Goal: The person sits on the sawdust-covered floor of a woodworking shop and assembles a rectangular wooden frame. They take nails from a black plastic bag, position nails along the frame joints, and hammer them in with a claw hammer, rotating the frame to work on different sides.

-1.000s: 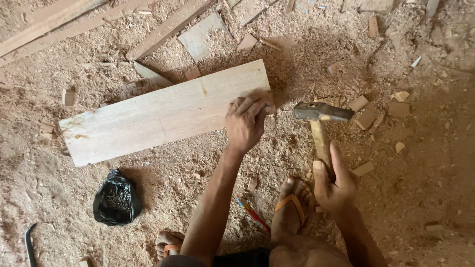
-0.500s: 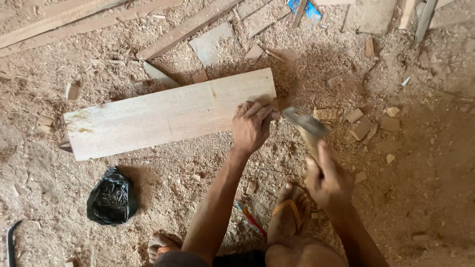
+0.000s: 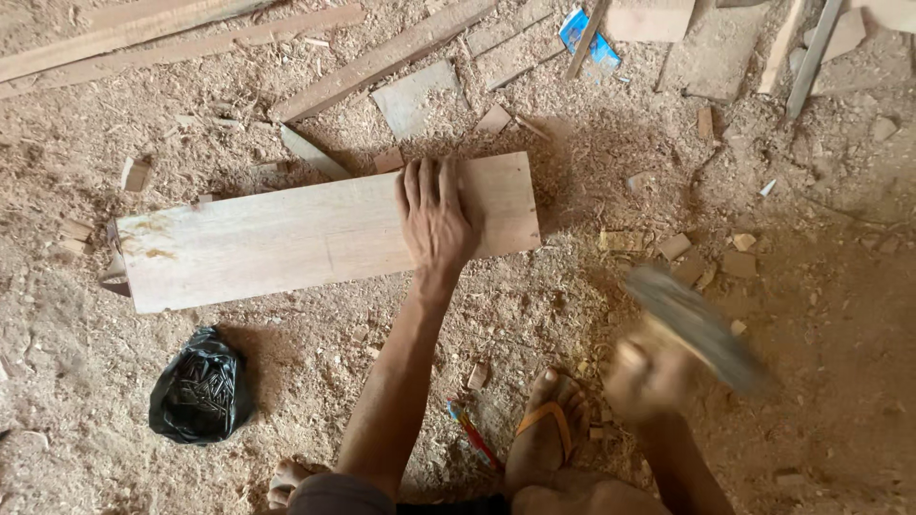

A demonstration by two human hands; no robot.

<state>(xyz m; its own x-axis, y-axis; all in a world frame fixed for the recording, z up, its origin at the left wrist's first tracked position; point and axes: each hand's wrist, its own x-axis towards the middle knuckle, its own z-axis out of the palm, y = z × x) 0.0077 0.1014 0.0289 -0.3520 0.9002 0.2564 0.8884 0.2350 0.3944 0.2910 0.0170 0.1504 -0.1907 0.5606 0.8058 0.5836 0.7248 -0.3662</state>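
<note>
Left hand (image 3: 436, 217): flat, fingers spread, palm down on wooden plank (image 3: 324, 232); right hand (image 3: 646, 377): blurred, fist gripping hammer (image 3: 699, 327); sawdust floor (image 3: 811, 315).

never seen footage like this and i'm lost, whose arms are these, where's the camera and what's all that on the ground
There is no machine here. A person wears a camera on the head, so the one view looks straight down at their own arms and feet. The left hand lies flat on a pale board that rests on a floor covered in sawdust. The right hand grips a hammer, which is blurred by motion. Around the board lie wood scraps and longer planks at the top. A black bag sits at lower left, a red pencil lies near a foot in a sandal, and a blue wrapper lies at the top.
</note>
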